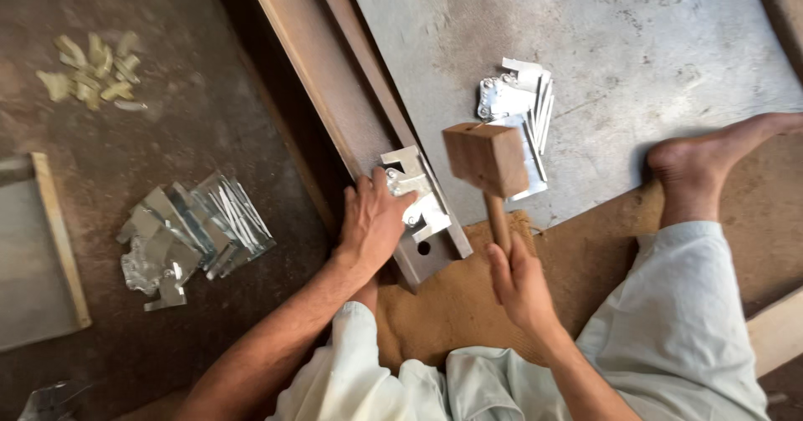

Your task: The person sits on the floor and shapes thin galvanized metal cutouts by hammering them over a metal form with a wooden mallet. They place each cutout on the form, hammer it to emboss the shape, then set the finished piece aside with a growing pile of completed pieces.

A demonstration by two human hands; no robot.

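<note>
right hand (520,283): nearest the camera, fingers wrapped shut round the lower end of the mallet handle; thumb side up.
wooden mallet (487,160): square brown block head, raised in the air above and beyond the right fingers, just right of the bracket; slightly blurred; head not touching anything.
left hand (374,220): palm down, fingers pressed together on the near-left edge of the bracket, pinning it flat to the steel bar; nothing pinched, just held down.
bracket (414,193): small shiny sheet-metal piece, bent into an angled shape with a couple of rivet-like dots; lies under and just beyond the left fingertips, on the bar's near end. Looks bright, thin, sharp-edged; can't tell how flat it sits.
steel bar (339,95): long flat brown strip running away from the left fingers up the frame; a hole shows near its close end.
burlap mat (439,304): coarse brown cloth under both wrists.
progress: judged mid-batch; one piece in hand, mallet up, this strike not yet landed.
pile left (196,229): heap of shiny pieces on the floor, well left of the left fingers; which stage they are at, can't tell.
pile right (514,107): smaller stack of like pieces on the grey sheet (636,45), beyond the mallet head.
foot (711,158): bare, right of the right fingers, resting at the sheet's edge.
yellowish scraps (90,68): far left, well apart.
</note>
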